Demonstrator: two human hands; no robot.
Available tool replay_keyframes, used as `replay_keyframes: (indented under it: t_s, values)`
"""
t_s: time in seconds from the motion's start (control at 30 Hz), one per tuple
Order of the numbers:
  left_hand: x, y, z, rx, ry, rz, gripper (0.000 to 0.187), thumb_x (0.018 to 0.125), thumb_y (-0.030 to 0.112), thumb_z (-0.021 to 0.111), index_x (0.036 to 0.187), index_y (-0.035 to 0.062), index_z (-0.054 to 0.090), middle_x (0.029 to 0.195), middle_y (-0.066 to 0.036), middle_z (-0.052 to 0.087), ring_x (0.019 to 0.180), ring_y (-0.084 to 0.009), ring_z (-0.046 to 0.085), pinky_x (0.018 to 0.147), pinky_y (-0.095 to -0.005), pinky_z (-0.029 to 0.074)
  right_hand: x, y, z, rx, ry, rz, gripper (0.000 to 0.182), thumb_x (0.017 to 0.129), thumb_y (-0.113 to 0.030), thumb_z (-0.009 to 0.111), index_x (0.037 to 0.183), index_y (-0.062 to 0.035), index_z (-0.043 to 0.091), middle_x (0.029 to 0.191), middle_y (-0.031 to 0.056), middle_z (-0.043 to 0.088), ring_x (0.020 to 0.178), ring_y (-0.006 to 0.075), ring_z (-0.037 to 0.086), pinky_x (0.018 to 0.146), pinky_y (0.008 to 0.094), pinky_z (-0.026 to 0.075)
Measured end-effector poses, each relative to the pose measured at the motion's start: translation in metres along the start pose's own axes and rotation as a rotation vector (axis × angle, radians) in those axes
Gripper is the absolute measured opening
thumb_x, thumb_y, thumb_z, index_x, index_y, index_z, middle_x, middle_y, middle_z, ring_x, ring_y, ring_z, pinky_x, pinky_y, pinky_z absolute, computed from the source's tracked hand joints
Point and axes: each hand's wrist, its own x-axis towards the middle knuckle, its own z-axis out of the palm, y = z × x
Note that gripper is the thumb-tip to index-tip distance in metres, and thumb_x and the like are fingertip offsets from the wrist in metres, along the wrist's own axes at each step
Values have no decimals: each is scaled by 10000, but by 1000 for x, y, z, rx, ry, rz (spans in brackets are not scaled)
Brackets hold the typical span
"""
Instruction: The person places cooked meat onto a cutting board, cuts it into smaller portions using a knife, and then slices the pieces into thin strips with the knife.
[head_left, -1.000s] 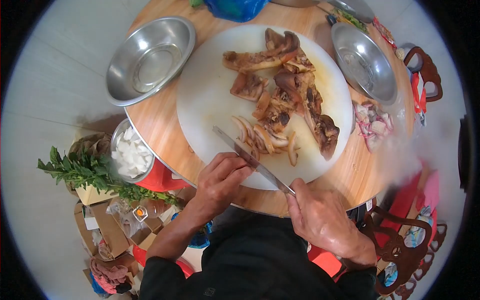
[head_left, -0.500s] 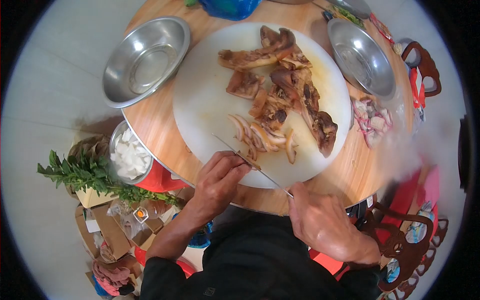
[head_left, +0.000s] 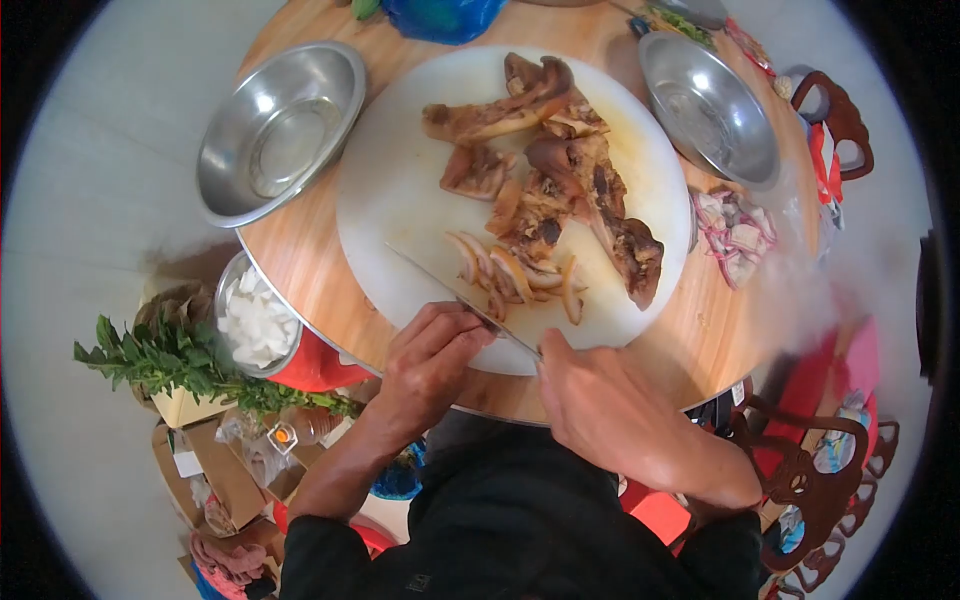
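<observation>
Right hand [head_left: 600, 410] closed in a full grip on the knife [head_left: 455, 295]; left hand [head_left: 430, 360] pinned the sliced meat [head_left: 510, 275] on the cutting board [head_left: 400, 190], upon the bench [head_left: 300, 260]. Slicing apparently under way; next stroke needs fingertips clear. Since the earlier frame, the blade had advanced farther across the board.

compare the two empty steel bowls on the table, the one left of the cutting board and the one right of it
The left bowl sits off the upper left of the white cutting board, near the table edge; the right bowl sits off the board's upper right, beside a pile of chopped pinkish pieces. The left bowl looks rounder, the right one more oval and tilted in this view. Both are shiny steel and empty.
</observation>
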Motion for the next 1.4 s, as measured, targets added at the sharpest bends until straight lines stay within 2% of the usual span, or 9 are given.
replay_keyframes:
  t_s: [0.17,0.27,0.6,0.77,0.97,1.03,1.17,1.23,1.4]
  values:
    - [5,5,-4,15,-46,-49,313,700,-55,740,1006,10,758,1034,-117,737,1001,-329,727,840,-417,618,27,3,16,49,160,-42,171,1016,-63,605,1062,91,547,663,299,652,712,550,705,677,618,571]
    - [1,6,-2,29,-20,-73,290,709,-56,737,991,12,752,1042,-117,742,998,-333,726,832,-424,615,23,-1,19,-15,228,-94,220,951,-31,610,1117,113,603,782,286,739,768,475,781,723,527,643]
    - [1,7,4,60,64,-119,188,754,-8,768,935,41,777,961,-109,748,915,-310,736,768,-394,608,-56,22,19,35,63,46,237,1013,-78,610,1167,98,569,709,293,659,689,527,680,679,602,549]
    - [-1,1,8,-56,122,-230,184,878,-68,779,1027,39,783,1051,-135,779,942,-321,771,809,-387,625,-74,33,4,-37,90,55,228,1018,-98,627,1131,97,594,655,274,655,679,518,706,683,588,578]
    - [5,-1,-3,-194,222,-410,226,949,-127,720,1125,8,764,1129,-147,793,1025,-253,787,880,-354,643,-72,30,1,160,385,172,188,1023,-78,677,1083,98,654,854,289,735,814,502,726,717,523,559]
    - [8,-7,-8,-149,227,-384,253,950,-128,717,1157,11,759,1172,-159,782,1024,-250,788,871,-357,646,-70,33,1,275,409,159,185,1033,-52,658,1120,110,643,841,276,731,729,417,745,695,485,556]
    - [23,-12,-9,-162,179,-450,365,943,-67,765,1295,19,715,1301,-199,733,1086,-300,766,894,-393,635,-82,54,8,360,377,210,262,1050,-83,655,1244,89,618,775,264,705,689,437,748,673,501,574]
    - [33,-13,-9,-64,117,-377,429,936,-5,798,1349,20,684,1327,-210,715,1130,-342,737,944,-422,613,-96,64,13,589,312,329,234,1083,-99,625,1229,84,623,717,154,672,541,252,666,560,413,539]
    - [42,-10,12,-21,-18,-296,640,898,210,884,1445,17,614,1345,-221,689,1258,-439,633,1094,-496,522,-122,64,15,829,262,481,199,1120,-98,562,1218,59,636,677,26,588,482,92,529,428,284,440]
